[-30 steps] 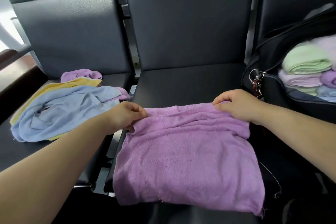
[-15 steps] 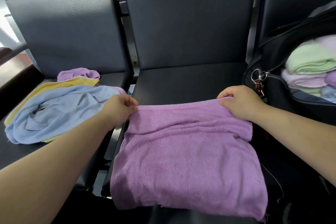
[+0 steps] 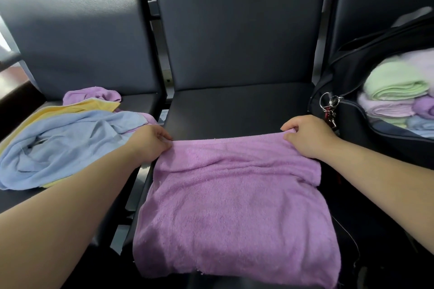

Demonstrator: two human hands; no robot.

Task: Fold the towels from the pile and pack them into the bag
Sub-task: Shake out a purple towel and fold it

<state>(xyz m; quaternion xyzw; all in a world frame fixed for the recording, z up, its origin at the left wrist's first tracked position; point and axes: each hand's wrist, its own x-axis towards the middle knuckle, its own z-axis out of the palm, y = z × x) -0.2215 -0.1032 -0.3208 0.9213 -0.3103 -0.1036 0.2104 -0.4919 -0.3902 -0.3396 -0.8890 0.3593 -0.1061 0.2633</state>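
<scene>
Purple towel [image 3: 234, 206] lies flat on the middle bench seat [image 3: 234, 110], near edge hanging over the seat front, far part doubled back on itself as a band with a creased ridge across it. Far edge is pulled straight between the two hands. Left hand [image 3: 150, 142] is at the far-left corner, fingers [image 3: 164, 136] curled and pinching the edge, forearm crossing the gap between the seats. Right hand [image 3: 307, 136] is at the far-right corner, fingers [image 3: 290, 128] curled over the edge and gripping it, knuckles up. Both hands hold cloth only and touch nothing else. A loose thread [image 3: 350, 237] trails off the towel's right side. On the left bench seat [image 3: 141, 103] is the unfolded pile: blue towel [image 3: 65, 148] on top, crumpled, yellow towel [image 3: 77, 107] under it with edges showing, a second purple one [image 3: 94, 94] bunched at the back; the pile's right edge is just beside the left wrist. To the right is the black bag [image 3: 352, 73], zip open, metal rings [image 3: 328, 105] hanging off its near corner close to the right hand. Inside, folded and stacked: green towel [image 3: 394, 84] on top, lilac towel [image 3: 385, 108] below it, pale blue one [image 3: 420, 124] lower down; deeper contents are blurred, can't tell.
</scene>
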